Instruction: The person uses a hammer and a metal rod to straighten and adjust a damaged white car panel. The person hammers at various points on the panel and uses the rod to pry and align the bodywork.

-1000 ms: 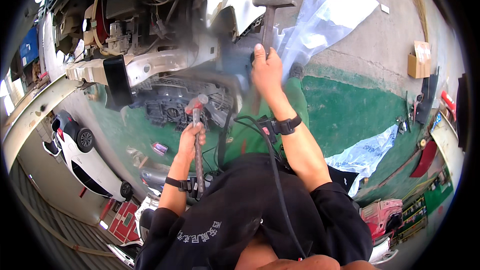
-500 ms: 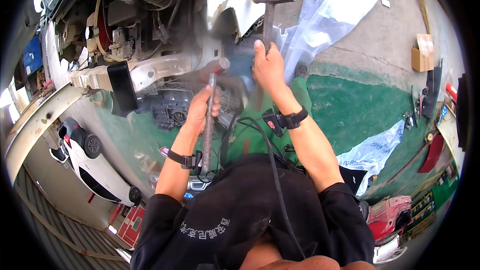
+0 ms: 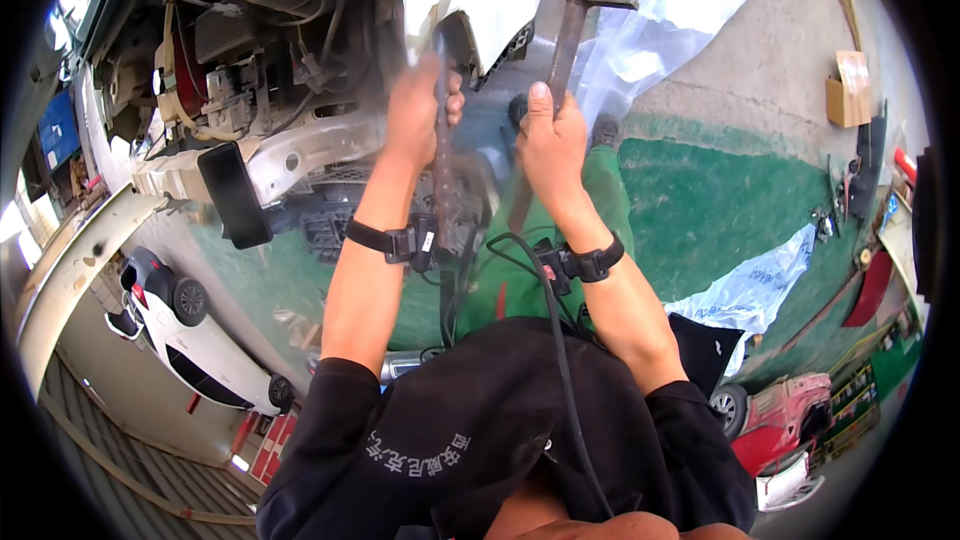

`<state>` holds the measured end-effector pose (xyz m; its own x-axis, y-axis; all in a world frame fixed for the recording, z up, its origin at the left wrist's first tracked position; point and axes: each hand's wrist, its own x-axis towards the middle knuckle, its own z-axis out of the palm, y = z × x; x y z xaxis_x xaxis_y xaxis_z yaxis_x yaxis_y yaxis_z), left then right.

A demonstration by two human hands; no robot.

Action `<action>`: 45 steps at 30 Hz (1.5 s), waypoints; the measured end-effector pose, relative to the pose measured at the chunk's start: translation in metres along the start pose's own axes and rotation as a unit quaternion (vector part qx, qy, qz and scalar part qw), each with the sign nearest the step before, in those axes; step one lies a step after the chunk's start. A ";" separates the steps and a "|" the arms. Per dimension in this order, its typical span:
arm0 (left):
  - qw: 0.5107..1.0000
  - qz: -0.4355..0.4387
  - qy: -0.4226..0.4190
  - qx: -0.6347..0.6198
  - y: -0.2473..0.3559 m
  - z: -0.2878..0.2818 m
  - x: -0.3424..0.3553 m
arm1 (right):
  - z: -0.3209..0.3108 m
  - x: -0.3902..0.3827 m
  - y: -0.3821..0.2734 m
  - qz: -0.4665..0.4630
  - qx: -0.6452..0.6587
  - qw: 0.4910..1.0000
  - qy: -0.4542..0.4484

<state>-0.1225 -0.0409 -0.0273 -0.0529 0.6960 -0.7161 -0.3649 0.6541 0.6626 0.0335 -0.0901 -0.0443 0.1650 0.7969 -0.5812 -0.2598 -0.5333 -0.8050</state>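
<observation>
On my feed L hand has swung up since 0.5 s ago, from over the dark plastic part to approx. the lower edge of the white body panel. Its fingers are clamped round the shaft of the 1st hammer, held near upright; the top end's blurred, so can't tell if it's touching the panel. R hand has shifted only a bit: fingers wrapped round the 2nd hammer, thumb along the handle, head up just right of the panel and tipped a little. Means, imo, the work's now centred on that panel edge, w/ both hammers close by & L doing most of the moving. Nearby: metal beam left of L hand, w/ a black slab in front of it; clear plastic sheet on the floor beyond the 2nd hammer; 1 black cable down the shirt.
</observation>
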 end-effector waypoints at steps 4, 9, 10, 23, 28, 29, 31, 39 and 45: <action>0.999 -0.003 0.031 0.041 0.004 0.004 0.007 | 0.007 0.006 0.005 -0.080 -0.108 0.991 -0.015; 1.000 -0.005 -0.002 0.018 0.005 -0.003 0.010 | 0.013 -0.005 -0.018 0.010 0.093 0.995 0.025; 1.000 -0.007 -0.006 0.023 0.006 0.001 0.009 | 0.018 -0.010 -0.021 0.035 0.156 0.987 0.028; 1.000 0.013 0.003 0.010 0.011 -0.014 0.009 | 0.007 -0.006 -0.019 0.008 -0.176 0.984 -0.025; 0.999 0.003 0.003 0.051 0.012 -0.001 0.004 | 0.029 -0.012 -0.011 -0.140 -0.138 0.976 0.094; 0.999 -0.005 0.013 0.040 0.012 0.000 0.005 | 0.023 -0.012 -0.011 -0.138 -0.138 0.976 0.095; 0.999 -0.008 0.007 0.050 0.013 -0.003 0.008 | 0.005 -0.006 -0.012 -0.023 -0.133 0.991 0.013; 0.998 -0.012 0.022 0.050 0.009 -0.003 0.011 | 0.010 -0.008 -0.030 -0.027 -0.216 0.976 -0.021; 0.999 -0.037 -0.008 -0.011 0.013 -0.016 0.019 | 0.006 0.005 -0.018 0.065 -0.053 0.996 -0.040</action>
<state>-0.1426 -0.0240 -0.0362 -0.0094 0.6507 -0.7593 -0.3881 0.6974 0.6025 0.0331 -0.0748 -0.0313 0.0582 0.7373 -0.6731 -0.1721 -0.6567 -0.7342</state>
